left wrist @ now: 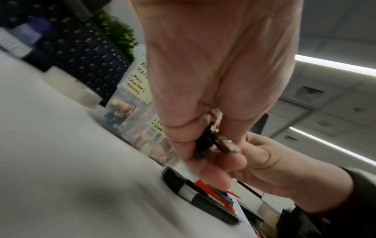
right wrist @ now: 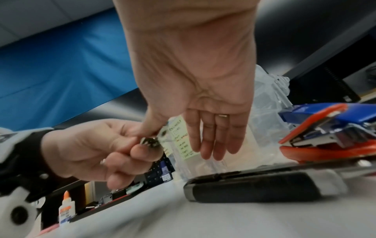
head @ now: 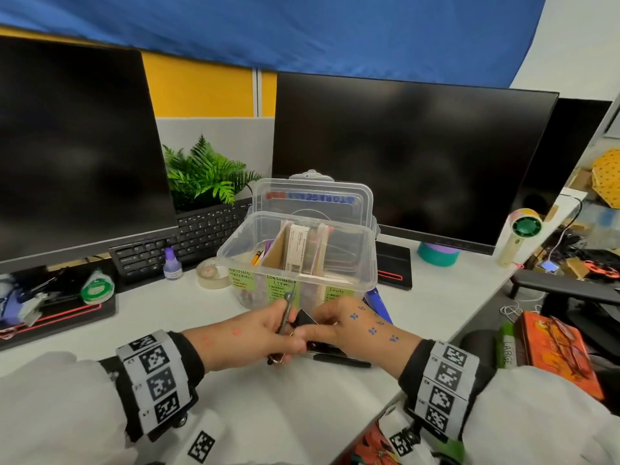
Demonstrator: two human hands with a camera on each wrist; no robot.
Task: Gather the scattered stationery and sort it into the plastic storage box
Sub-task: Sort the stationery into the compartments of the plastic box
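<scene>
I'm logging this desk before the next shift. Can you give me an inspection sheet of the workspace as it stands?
Surface: white desk, crowded.
Job's things: clear plastic storage box, lid open, cardboard dividers, green labels; black marker pen on the desk; roll of clear tape; blue and orange stapler beside the box.
Clutter: purple-capped ink bottle, green fern, hand fan.
Hands: left hand and right hand meet on a small black binder clip.
Cables: white cable off the desk's right edge.
Surroundings: two dark monitors, black keyboard.
</scene>
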